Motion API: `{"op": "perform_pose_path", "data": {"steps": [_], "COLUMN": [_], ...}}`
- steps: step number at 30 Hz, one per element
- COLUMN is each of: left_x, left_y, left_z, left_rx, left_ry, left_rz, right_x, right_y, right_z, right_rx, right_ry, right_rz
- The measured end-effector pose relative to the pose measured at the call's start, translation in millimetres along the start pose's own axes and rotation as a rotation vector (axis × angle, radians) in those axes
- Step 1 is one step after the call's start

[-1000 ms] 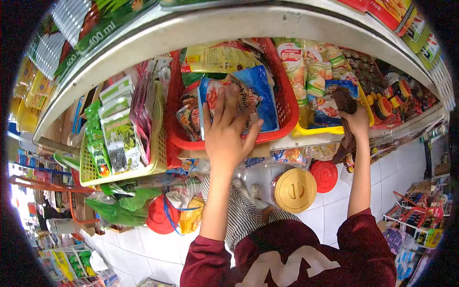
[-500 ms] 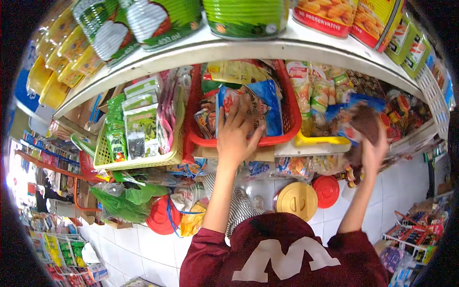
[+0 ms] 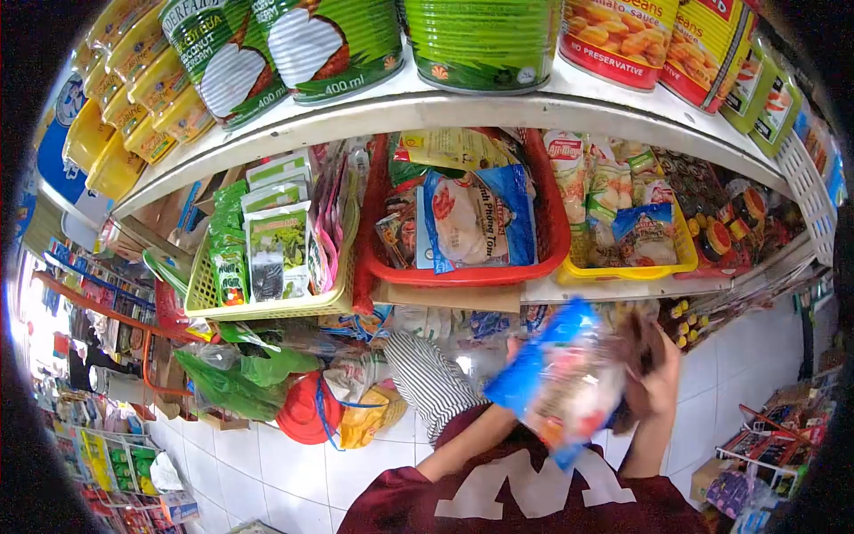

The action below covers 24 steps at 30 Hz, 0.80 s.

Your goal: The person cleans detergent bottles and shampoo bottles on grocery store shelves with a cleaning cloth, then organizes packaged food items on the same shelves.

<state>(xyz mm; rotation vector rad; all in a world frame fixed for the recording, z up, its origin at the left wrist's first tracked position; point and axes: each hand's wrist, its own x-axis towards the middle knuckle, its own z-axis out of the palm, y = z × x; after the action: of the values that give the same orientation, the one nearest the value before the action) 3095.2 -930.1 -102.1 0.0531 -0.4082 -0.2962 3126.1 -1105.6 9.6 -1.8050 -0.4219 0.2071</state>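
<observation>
In front of my chest is a blue and clear packet of prawn crackers [image 3: 574, 383], tilted and smeared by motion. My left hand [image 3: 513, 349] grips it from behind, mostly hidden, with a fingertip showing above its left edge. On the packet's other side, my right hand [image 3: 658, 378] is closed around a dark brown cloth [image 3: 636, 360], which sits right at the packet's edge. A similar prawn cracker packet [image 3: 476, 218] lies on top in the red basket [image 3: 454, 278]. Another blue packet [image 3: 645, 233] rests in the yellow basket [image 3: 627, 271].
A pale green basket [image 3: 267, 310] of sachets stands left on the shelf. Above, coconut cream cans [image 3: 334, 49] and bean cans [image 3: 614, 40] line the upper shelf edge [image 3: 471, 114]. Below are a red lid [image 3: 309, 408] and a green bag [image 3: 227, 383] over the tiled floor [image 3: 294, 467].
My left hand has left the red basket, and a prawn cracker packet is now held near my chest. My right hand has come down from the yellow basket with the brown cloth.
</observation>
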Motion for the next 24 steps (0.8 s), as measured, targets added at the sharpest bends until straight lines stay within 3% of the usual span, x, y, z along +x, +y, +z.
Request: {"op": "perform_pose_path", "data": {"steps": [1,3,4,6,7,10,11,12,13,14,15,16,19,23,24], "left_x": [-5,-8,-8,-6,-6,-13,-13,-9,-1,3,8,13,16,7,-1], "left_y": [-6,-5,-3,3,7,-1,-4,6,1,6,16,26,27,-1,-9], "left_z": [-21,-10,-19,-32,-34,-35,-35,-23,-22,-17,-19,-22,47,81,73], "left_rx": [-0.145,-0.145,-0.057,0.118,-0.600,-0.226,-0.056,0.012,0.115,0.260,0.043,-0.175,0.294,0.524,0.703], "left_ry": [-0.065,0.188,0.184,0.159,0.056,0.344,0.402,0.185,0.543,0.408,0.230,0.055,0.257,0.567,0.505], "left_rz": [-0.028,-0.093,-0.159,-0.289,-0.334,-0.203,-0.154,-0.042,-0.013,0.020,0.045,0.031,0.163,0.174,0.132], "right_x": [11,14,21,13,9,8,15,22,33,35,32,24,1,18,23], "right_y": [9,11,6,-20,-38,-49,-42,-35,-14,-4,10,17,3,-7,-9], "right_z": [-5,-13,-24,-27,-22,12,26,41,53,64,71,78,100,77,73], "right_rx": [-0.114,-0.347,-0.060,0.253,0.419,0.688,0.376,0.059,-0.200,-0.425,-0.350,-0.354,-0.358,-0.284,-0.100], "right_ry": [0.084,0.297,0.205,0.212,0.159,0.029,0.130,0.251,0.293,0.307,0.086,0.083,0.018,-0.009,0.048], "right_rz": [-0.031,-0.094,-0.081,-0.055,-0.062,-0.087,-0.158,-0.196,-0.351,-0.413,-0.356,-0.345,-0.433,-0.261,-0.202]}}
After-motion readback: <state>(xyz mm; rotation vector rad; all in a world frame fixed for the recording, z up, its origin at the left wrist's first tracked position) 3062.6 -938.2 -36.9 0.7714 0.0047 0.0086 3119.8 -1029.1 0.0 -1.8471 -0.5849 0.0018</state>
